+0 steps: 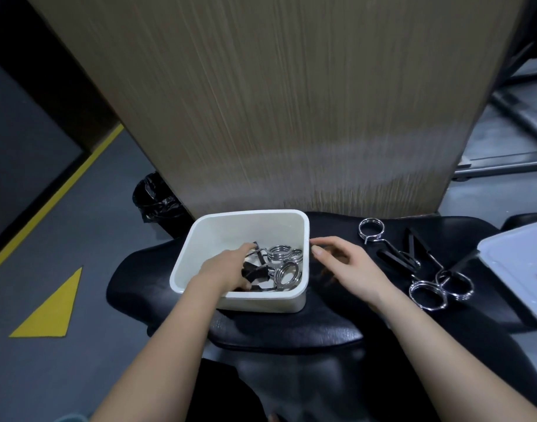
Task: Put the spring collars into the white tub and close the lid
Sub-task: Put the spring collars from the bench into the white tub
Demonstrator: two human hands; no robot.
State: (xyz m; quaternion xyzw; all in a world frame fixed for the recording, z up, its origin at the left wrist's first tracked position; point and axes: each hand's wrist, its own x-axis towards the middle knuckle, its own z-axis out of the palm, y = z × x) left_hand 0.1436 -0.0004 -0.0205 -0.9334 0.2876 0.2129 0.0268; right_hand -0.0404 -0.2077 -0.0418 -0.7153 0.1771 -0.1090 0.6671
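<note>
- Head view: a wood-grain panel (291, 102) is standing upright behind the work area, closing off the far side so nothing can roll away there.
- A black padded bench (337, 327) is serving as the work surface; its soft, slightly domed top is keeping the loose metal parts from sliding.
- The white tub (246, 300) is sitting on the bench just in front of the panel, lid off, its open mouth facing up so collars can be dropped straight in.
- The lid (516, 269), judged to be the pale tray at the right edge, is lying well apart from the tub, clear of the loading path.
- The left hand (227, 266) is reaching down inside the tub, fingers curled among the black handles; whether it is gripping or just releasing a collar cannot be told.
- The right hand (346, 263) is hovering beside the tub's right wall, fingers loosely spread and holding nothing, probably to steady the tub.
- The collars in the tub (287, 269) are lying heaped against its right side.
- The collars on the bench (437, 287) are waiting to the right, two near coils touching, with a single collar (371, 228) lying farther back; these are not yet loaded.
</note>
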